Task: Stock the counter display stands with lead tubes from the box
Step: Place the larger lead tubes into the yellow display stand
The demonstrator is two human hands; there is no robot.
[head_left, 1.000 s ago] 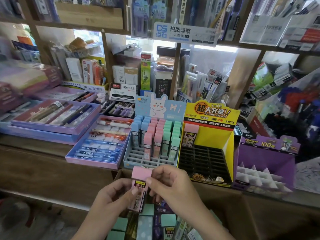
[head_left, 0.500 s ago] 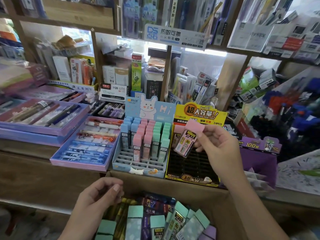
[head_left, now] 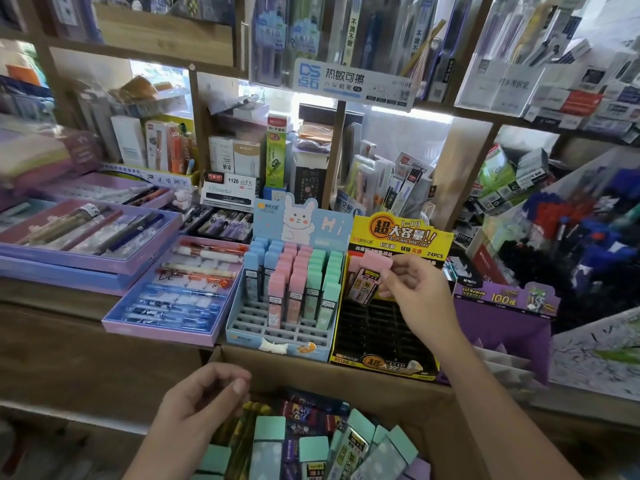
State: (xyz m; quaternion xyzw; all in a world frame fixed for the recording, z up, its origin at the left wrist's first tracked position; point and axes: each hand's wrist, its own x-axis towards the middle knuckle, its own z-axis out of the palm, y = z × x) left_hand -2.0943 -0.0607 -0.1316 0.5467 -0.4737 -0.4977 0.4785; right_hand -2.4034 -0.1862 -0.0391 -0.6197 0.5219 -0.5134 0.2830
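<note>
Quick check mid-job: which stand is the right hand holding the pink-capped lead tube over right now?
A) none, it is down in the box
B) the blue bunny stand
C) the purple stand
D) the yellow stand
D: the right hand pinches the pink-capped lead tube at the back-left of the yellow stand, just above its black slot grid.

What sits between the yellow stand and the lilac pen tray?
The blue bunny stand, part-filled with blue, pink and green lead tubes; the head view shows it.
</note>
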